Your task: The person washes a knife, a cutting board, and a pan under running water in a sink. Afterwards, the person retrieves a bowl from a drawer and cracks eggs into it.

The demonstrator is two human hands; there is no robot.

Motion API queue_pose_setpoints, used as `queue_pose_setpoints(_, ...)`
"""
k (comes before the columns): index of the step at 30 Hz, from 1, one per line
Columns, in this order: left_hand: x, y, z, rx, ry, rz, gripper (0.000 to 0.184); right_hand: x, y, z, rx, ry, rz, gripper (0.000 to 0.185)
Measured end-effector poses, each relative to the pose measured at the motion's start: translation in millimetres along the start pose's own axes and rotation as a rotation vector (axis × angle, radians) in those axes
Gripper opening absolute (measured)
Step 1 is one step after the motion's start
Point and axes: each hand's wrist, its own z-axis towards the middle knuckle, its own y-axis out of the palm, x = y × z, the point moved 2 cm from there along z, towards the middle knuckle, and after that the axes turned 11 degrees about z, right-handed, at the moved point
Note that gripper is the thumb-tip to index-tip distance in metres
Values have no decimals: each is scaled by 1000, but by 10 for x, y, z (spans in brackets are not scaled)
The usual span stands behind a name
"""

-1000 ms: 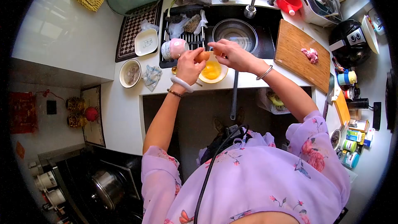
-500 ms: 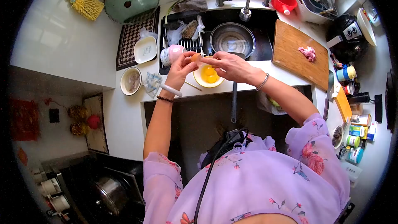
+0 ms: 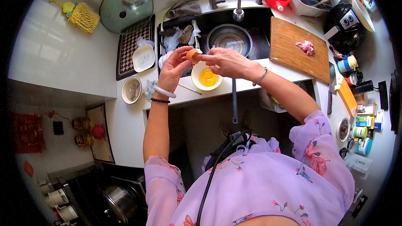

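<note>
My left hand (image 3: 172, 70) grips a brown eggshell (image 3: 192, 55) between thumb and fingers, its broken white edge facing up and right. My right hand (image 3: 233, 63) reaches in from the other side, index finger stretched to the shell's opening and the other fingers partly curled below. Whether anything sits under those curled fingers is hidden. Just beneath both hands, a white bowl (image 3: 195, 78) on the counter edge holds yellow egg yolks (image 3: 207, 77). A thin chopstick-like stick (image 3: 189, 88) lies left of the bowl.
Behind the hands, a frying pan (image 3: 230, 37) sits in the dark sink, its handle (image 3: 235, 100) jutting over the counter edge. Right stands a cutting board (image 3: 289, 50) with pink meat pieces (image 3: 306, 47). Left are a small bowl (image 3: 131, 90) and a white dish (image 3: 143, 58).
The camera view has shifted slightly. The eggshell has turned so that its opening shows more, and my right index finger is still at it. The bowl stays put.
</note>
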Motion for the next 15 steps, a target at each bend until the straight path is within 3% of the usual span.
queue_pose_setpoints(4,95,31,34,1,10,-19,40,-135,-57,-9,-8,-12,221,49)
queue_pose_setpoints(6,108,25,27,20,-3,-21,40,-154,-18,-24,-124,86,149,58)
queue_pose_setpoints(8,125,12,32,-13,-7,81,39,-114,-14,-38,-104,75,89,55)
queue_pose_setpoints(12,239,-12,-6,-27,-7,127,40,-19,-84,-20,76,-43,-134,53)
queue_pose_setpoints(15,312,-34,-13,-79,6,162,41,-36,-77,-44,-53,-59,-124,52)
